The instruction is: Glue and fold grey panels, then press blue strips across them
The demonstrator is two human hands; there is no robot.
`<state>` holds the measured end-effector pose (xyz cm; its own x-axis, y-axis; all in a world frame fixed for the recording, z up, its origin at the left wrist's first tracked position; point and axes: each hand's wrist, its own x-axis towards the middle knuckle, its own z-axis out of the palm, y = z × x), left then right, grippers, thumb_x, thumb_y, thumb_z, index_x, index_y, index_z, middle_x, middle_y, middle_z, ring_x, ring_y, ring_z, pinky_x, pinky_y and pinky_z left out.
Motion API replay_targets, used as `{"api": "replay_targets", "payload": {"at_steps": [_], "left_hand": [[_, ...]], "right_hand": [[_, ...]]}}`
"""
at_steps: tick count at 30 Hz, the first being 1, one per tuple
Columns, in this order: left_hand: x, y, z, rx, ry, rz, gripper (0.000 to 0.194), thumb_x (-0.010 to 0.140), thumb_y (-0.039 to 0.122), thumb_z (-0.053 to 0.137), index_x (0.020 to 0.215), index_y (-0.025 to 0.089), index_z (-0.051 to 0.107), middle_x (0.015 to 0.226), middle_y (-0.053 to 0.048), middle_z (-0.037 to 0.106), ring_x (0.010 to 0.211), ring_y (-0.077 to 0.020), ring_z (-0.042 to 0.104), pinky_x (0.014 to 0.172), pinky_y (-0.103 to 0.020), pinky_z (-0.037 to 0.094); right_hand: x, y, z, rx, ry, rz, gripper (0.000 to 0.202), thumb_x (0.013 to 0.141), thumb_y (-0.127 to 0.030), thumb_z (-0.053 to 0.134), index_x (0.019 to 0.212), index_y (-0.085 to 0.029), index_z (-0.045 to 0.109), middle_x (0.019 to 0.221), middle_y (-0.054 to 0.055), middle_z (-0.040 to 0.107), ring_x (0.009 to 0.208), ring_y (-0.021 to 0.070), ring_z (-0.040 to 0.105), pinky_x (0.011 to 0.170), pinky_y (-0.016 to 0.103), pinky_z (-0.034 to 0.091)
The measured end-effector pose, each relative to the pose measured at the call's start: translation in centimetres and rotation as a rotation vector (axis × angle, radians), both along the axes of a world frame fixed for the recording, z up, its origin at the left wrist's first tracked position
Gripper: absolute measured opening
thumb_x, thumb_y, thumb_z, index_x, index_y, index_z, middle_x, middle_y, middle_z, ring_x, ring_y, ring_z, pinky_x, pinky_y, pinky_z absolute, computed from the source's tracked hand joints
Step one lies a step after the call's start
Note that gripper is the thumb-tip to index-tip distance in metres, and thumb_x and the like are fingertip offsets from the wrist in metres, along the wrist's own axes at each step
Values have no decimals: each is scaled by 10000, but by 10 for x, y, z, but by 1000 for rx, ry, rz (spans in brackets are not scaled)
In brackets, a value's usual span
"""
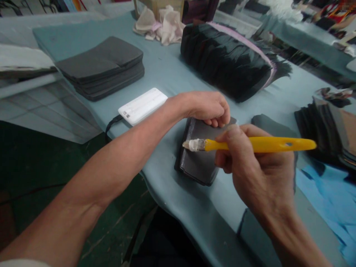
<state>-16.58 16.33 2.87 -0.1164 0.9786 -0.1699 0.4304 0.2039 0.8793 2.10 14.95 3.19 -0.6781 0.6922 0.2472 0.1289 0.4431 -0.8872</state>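
Left hand [207, 108]: your fingers curl down on the dark piece [198, 154] near the table edge [178, 200].
Right hand [256, 167]: you're gripping the yellow brush [250, 144].
Hidden: piece's right side sits behind your hand.

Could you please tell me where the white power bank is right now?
In the head view, the white power bank lies on the blue-grey table, left of the left hand and just right of the dark grey foam stack.

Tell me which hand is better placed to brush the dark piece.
Right. The right hand holds the yellow brush, its bristles over the dark piece. The left hand presses on the piece's far edge.
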Motion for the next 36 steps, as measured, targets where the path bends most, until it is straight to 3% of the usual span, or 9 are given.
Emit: {"api": "replay_targets", "payload": {"at_steps": [6, 10, 13, 17, 21, 28, 33, 36], "left_hand": [[-2, 4, -6, 30, -27, -6, 383, 701, -19, 444, 763, 162, 776, 835, -8, 782, 807, -140, 729, 794, -242, 548], [-2, 3, -5, 27, -9, -3, 384, 705, -21, 450, 763, 160, 783, 829, -18, 783, 838, -157, 746, 793, -245, 553], [-2, 3, -5, 28, 1, -8, 379, 713, -18, 457, 793, 153, 786, 833, -19, 780, 835, -151, 744, 796, -238, 556], [-3, 4, -7, 29, -1, -33, 384, 709, 0, 474, 872, 126, 798, 905, -36, 792, 858, -149, 743, 848, -250, 569], [-4, 4, -8, 14, 28, -35, 438, 687, 24, 464, 930, 124, 815, 923, -42, 792, 960, -194, 756, 877, -270, 569], [-4, 5, -11, 37, 48, -41, 397, 718, 17, 456, 910, 136, 783, 926, -30, 802, 889, -141, 746, 787, -209, 543], [-3, 5, -12, 81, 156, -80, 413, 720, 48, 435, 918, 151, 782, 933, -27, 803, 871, -153, 747, 805, -249, 551], [-1, 1, -11, 103, 220, -103, 417, 722, 62, 437, 937, 150, 783, 979, -32, 808, 896, -167, 746, 821, -268, 553]], "right_hand": [[24, -14, 14, -26, -137, 93, 422, 1061, -464, 598, 721, -224, 673, 509, -34, 562, 437, 98, 500, 418, 203, 398], [12, -6, 7, 2, -5, -18, 329, 1035, -364, 630, 739, -225, 667, 536, -37, 589, 449, 96, 518, 431, 196, 413], [14, -7, 0, -31, -33, 27, 353, 1054, -408, 618, 758, -223, 666, 549, -37, 597, 466, 100, 532, 439, 199, 426], [29, -15, 5, -25, -135, 106, 392, 1086, -437, 579, 768, -228, 673, 548, -45, 583, 461, 91, 515, 440, 196, 421], [26, -13, 5, 42, -43, 25, 346, 1077, -395, 596, 781, -235, 677, 557, -49, 590, 480, 89, 531, 463, 192, 430], [34, -19, 1, -68, -84, 109, 385, 1076, -437, 580, 765, -226, 663, 525, -51, 569, 444, 90, 500, 432, 198, 404], [36, -20, 1, -73, -7, 35, 365, 1058, -433, 600, 761, -230, 663, 547, -44, 594, 478, 91, 529, 465, 194, 420], [41, -21, -2, -152, -34, 62, 421, 1058, -499, 590, 750, -220, 656, 519, -33, 571, 456, 102, 505, 447, 207, 410]]}}
